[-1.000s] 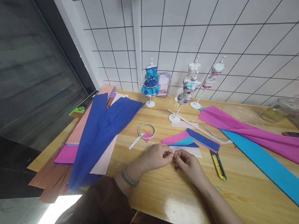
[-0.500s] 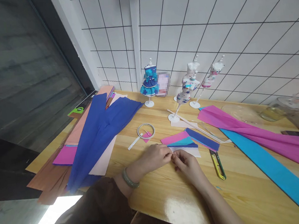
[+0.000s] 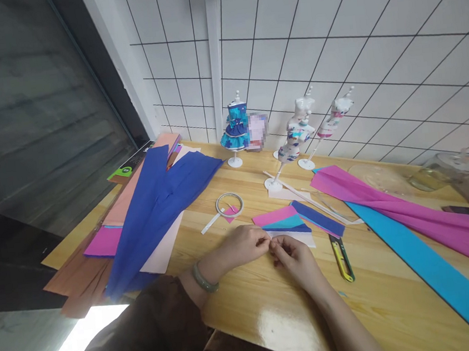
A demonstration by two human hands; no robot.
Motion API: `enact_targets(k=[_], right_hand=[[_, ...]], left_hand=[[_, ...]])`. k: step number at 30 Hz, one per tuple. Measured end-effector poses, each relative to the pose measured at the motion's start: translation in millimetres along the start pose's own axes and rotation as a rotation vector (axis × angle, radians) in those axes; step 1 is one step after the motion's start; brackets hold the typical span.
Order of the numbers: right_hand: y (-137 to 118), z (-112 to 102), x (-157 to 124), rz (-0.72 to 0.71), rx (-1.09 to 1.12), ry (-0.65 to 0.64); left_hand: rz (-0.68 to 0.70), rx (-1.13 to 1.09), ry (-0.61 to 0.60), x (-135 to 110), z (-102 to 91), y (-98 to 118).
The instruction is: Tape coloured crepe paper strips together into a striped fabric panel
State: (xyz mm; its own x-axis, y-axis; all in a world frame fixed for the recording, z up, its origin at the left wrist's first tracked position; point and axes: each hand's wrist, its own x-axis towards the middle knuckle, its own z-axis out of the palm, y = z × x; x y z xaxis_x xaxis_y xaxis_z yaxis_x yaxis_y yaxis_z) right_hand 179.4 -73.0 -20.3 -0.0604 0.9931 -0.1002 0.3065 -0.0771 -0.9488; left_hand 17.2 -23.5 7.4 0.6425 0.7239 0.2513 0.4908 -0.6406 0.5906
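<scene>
My left hand (image 3: 245,246), with a bracelet at the wrist, and my right hand (image 3: 297,258) meet fingertip to fingertip above the table. Both are pinched closed; whatever lies between the fingertips is too small to make out. Just behind them lie layered paper strips in pink, teal and blue (image 3: 277,217), with a white strip (image 3: 304,238) at their near side. A dark blue strip with a pink edge (image 3: 319,220) rests to their right. To the right of my right hand is a yellow and green cutter (image 3: 343,260). Beyond my left hand lies a narrow tape roll (image 3: 218,209).
Large crepe paper sheets, dark blue (image 3: 154,206) uppermost, are piled at left. Magenta paper (image 3: 379,199) and a bright blue strip (image 3: 428,267) stretch across the right. Small mannequins, one in a blue dress (image 3: 235,128) and others in white (image 3: 297,135), stand along the tiled wall.
</scene>
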Motion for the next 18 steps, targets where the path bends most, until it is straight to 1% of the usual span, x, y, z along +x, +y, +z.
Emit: enact_targets(k=[5, 10, 18], right_hand=[[-0.7, 0.6, 0.9, 0.011, -0.011, 0.025], [-3.8, 0.0, 0.6, 0.024, 0.002, 0.027], [-9.4, -2.1, -0.8, 0.032, 0.056, -0.012]], left_hand=[[0.004, 0.01, -0.01, -0.8, 1.1, -0.2], [-0.021, -0.012, -0.022, -0.1, 1.1, 0.5], [-0.042, -0.175, -0.046, 1.9, -0.7, -0.1]])
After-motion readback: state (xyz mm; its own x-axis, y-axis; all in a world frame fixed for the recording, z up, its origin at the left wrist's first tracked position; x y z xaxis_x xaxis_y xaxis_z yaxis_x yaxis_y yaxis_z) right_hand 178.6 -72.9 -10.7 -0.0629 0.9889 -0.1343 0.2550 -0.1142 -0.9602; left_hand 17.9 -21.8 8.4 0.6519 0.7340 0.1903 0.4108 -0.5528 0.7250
